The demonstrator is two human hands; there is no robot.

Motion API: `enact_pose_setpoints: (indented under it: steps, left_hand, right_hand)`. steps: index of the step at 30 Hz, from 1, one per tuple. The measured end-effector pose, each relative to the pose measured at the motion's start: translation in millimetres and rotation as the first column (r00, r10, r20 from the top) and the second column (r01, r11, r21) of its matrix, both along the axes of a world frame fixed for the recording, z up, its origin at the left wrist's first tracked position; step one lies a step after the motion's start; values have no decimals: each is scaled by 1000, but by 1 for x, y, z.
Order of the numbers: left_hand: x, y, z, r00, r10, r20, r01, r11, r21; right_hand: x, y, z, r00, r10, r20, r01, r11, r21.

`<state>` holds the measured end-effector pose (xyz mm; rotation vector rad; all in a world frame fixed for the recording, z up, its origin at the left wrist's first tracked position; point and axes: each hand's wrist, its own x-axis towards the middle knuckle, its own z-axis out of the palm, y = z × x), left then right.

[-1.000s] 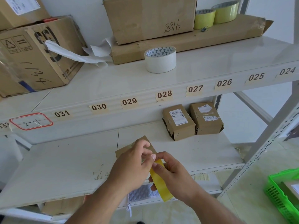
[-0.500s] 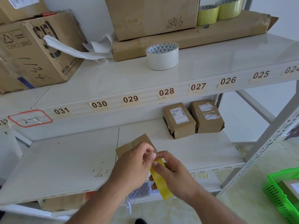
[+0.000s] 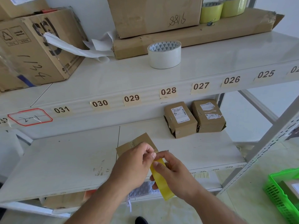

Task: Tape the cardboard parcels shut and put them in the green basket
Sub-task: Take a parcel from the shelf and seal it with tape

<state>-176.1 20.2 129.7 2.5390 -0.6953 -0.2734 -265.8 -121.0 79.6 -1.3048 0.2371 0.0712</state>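
We keep the small cardboard parcel flat on the lower shelf, near its front edge, so the board takes the pressure while we tape. Our left hand has its fingers curled and pinches the loose end of the yellow tape at the parcel's near edge; our right hand grips the yellow tape roll edge-on just beside it, thumb on the band, which we judge keeps the strip taut for laying over the seam. The parcel is plain brown corrugated card, matt, with a glossy strip already across its top. The tape is thin, smooth and translucent yellow. Further back on the same shelf 2 more brown parcels stand touching, each with a white printed label and ragged ends, apparently waiting their turn. The green basket, a slotted plastic crate, sits on the floor to the right, well apart, with 1 labelled parcel seemingly inside. A white tape roll rests on the upper shelf.
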Motion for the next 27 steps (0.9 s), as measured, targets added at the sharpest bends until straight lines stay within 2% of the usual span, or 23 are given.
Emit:
enact_pose_setpoints:
  steps: [9,13,21,25,27]
  left_hand:
    - [4,0,-5,999,-4,42,5,1000,-21]
    - [10,0,-6,999,-23,36,27,993,-115]
    - [13,-1,-4,996,-87,3,86,984,-156]
    - [16,-1,-2,994,-93,-50,83,982,-172]
    - [17,0,-4,992,-126,-19,122,982,-147]
  right_hand:
    - [1,-1,-3,1000,-1,-20,1,1000,16]
    - [0,-2,-5,1000,7,-29,-6,1000,30]
    - [-1,-3,-3,999,44,-14,-44,998,45]
    - [-1,-6,-4,997,76,-18,-76,997,3]
    - [-2,-6,-5,995,96,-19,-96,995,-6]
